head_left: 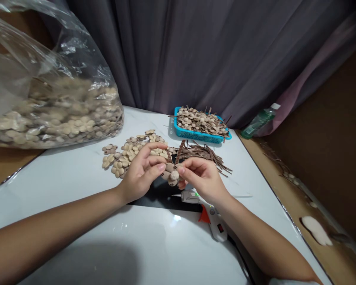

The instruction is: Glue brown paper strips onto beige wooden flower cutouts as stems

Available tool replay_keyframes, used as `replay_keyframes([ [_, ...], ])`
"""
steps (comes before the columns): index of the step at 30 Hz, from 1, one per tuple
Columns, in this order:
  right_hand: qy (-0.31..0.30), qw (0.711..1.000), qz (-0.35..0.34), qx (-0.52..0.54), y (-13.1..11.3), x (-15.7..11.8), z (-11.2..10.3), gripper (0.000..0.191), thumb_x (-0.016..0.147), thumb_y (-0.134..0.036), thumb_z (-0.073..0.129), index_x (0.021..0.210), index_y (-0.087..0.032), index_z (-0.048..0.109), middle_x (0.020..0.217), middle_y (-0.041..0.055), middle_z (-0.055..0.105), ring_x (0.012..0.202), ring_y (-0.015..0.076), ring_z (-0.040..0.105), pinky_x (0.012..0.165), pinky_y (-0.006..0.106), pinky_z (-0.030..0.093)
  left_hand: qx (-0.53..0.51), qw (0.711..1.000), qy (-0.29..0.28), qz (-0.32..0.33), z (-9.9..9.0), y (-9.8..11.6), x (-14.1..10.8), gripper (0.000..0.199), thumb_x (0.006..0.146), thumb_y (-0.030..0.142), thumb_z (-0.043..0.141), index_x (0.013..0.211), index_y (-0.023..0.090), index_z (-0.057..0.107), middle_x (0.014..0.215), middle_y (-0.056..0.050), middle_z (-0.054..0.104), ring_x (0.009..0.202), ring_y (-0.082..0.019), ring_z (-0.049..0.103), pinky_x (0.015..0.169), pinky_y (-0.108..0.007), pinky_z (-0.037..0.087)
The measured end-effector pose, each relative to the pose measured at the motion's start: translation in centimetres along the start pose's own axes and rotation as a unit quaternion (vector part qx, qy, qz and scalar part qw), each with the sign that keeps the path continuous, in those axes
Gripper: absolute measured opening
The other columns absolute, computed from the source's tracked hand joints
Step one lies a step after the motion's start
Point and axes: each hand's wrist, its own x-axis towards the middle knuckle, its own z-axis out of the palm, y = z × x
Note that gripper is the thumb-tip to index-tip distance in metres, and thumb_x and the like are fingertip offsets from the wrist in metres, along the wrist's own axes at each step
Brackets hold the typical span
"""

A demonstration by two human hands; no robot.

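Observation:
Between my two hands is a beige fabric flower (173, 176) with a pale fuzzy centre and a brown ribbon (180, 151) whose two ends stick up behind it. My left hand (144, 171) pinches the flower's left side with thumb and fingers. On the opposite side, my right hand (203, 176) grips a petal between thumb and forefinger. Just below lies a white glue gun (212, 215) with an orange trigger, its lights lit and its nozzle pointing left over a black mat (163, 196). Loose fabric flowers (130, 152) are heaped beyond my left hand.
Cut brown ribbon strips (209, 154) lie behind my right hand. A blue basket (203, 136) full of ribboned flowers stands at the back. On the left sits a large clear plastic bag (77, 59) of flowers. A green bottle (259, 122) is beyond the table's right edge.

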Motion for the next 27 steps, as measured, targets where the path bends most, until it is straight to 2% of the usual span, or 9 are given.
replay_keyframes([
  [3, -0.010, 0.999, 0.027, -0.021, 0.1, 0.4, -0.6, 0.028, 0.070, -0.040, 0.072, 0.074, -0.014, 0.063, 0.059, -0.0025, 0.062, 0.048, 0.0083, 0.059, 0.044, 0.018, 0.051, 0.003, 1.000, 0.010, 0.000, -0.2, -0.5, 0.1, 0.039, 0.084, 0.031, 0.058, 0.120, 0.021, 0.045, 0.084, -0.002, 0.064, 0.071, -0.012, 0.061, 0.064, -0.021, 0.048],
  [5, -0.031, 0.997, 0.048, -0.051, 0.2, 0.9, -1.3, 0.029, 0.070, -0.041, 0.072, 0.074, -0.014, 0.062, 0.057, -0.0033, 0.060, 0.048, 0.0080, 0.058, 0.040, 0.016, 0.049, 0.003, 1.000, 0.021, -0.023, -0.3, -1.0, 0.4, 0.040, 0.085, 0.034, 0.055, 0.120, 0.020, 0.044, 0.086, -0.003, 0.065, 0.080, -0.016, 0.064, 0.071, -0.026, 0.051],
  [8, -0.064, 0.992, 0.074, -0.079, 0.5, 1.8, -2.5, 0.029, 0.071, -0.041, 0.072, 0.073, -0.013, 0.062, 0.054, -0.0044, 0.057, 0.046, 0.0067, 0.056, 0.038, 0.015, 0.047, -0.005, 0.997, 0.033, -0.075, -0.3, -2.0, 0.7, 0.040, 0.086, 0.037, 0.053, 0.119, 0.018, 0.042, 0.085, -0.004, 0.066, 0.078, -0.017, 0.065, 0.068, -0.028, 0.052],
  [11, -0.065, 0.993, 0.082, -0.061, 0.8, 2.3, -3.0, 0.028, 0.069, -0.039, 0.073, 0.073, -0.013, 0.063, 0.054, -0.0041, 0.059, 0.047, 0.0065, 0.057, 0.041, 0.014, 0.048, -0.013, 0.995, 0.012, -0.097, -0.1, -2.7, 0.7, 0.041, 0.084, 0.036, 0.057, 0.117, 0.017, 0.041, 0.082, -0.004, 0.065, 0.074, -0.017, 0.064, 0.068, -0.029, 0.053],
  [14, -0.051, 0.996, 0.068, -0.019, 0.9, 2.1, -2.6, 0.026, 0.069, -0.036, 0.074, 0.075, -0.013, 0.064, 0.061, -0.0020, 0.065, 0.050, 0.0067, 0.061, 0.046, 0.016, 0.053, -0.014, 0.997, -0.014, -0.071, 0.1, -2.7, 0.3, 0.041, 0.082, 0.028, 0.062, 0.117, 0.020, 0.041, 0.084, -0.002, 0.065, 0.073, -0.013, 0.063, 0.069, -0.024, 0.050],
  [20, -0.028, 1.000, -0.009, 0.003, 0.0, 0.8, -1.3, 0.020, 0.069, -0.031, 0.075, 0.076, -0.014, 0.066, 0.060, -0.0010, 0.068, 0.050, 0.0090, 0.064, 0.049, 0.019, 0.056, 0.025, 0.999, -0.008, 0.033, 0.3, -1.5, -0.3, 0.041, 0.082, 0.017, 0.062, 0.118, 0.025, 0.044, 0.084, 0.002, 0.063, 0.076, -0.009, 0.061, 0.072, -0.019, 0.048],
  [23, -0.024, 0.999, -0.029, -0.005, -0.4, 0.4, -1.0, 0.018, 0.071, -0.030, 0.074, 0.077, -0.015, 0.067, 0.062, -0.0003, 0.069, 0.051, 0.0096, 0.065, 0.049, 0.020, 0.057, 0.028, 0.998, -0.011, 0.048, 0.4, -0.9, -0.3, 0.042, 0.082, 0.016, 0.063, 0.119, 0.025, 0.043, 0.084, 0.002, 0.062, 0.079, -0.009, 0.061, 0.072, -0.018, 0.048],
  [27, -0.019, 1.000, -0.021, -0.009, -0.7, 0.1, -0.9, 0.019, 0.071, -0.031, 0.074, 0.074, -0.014, 0.066, 0.059, -0.0011, 0.067, 0.049, 0.0096, 0.064, 0.048, 0.020, 0.057, 0.011, 0.999, -0.003, 0.038, 0.7, -0.5, -0.3, 0.042, 0.082, 0.017, 0.063, 0.118, 0.024, 0.043, 0.085, 0.001, 0.062, 0.080, -0.010, 0.061, 0.071, -0.019, 0.049],
])
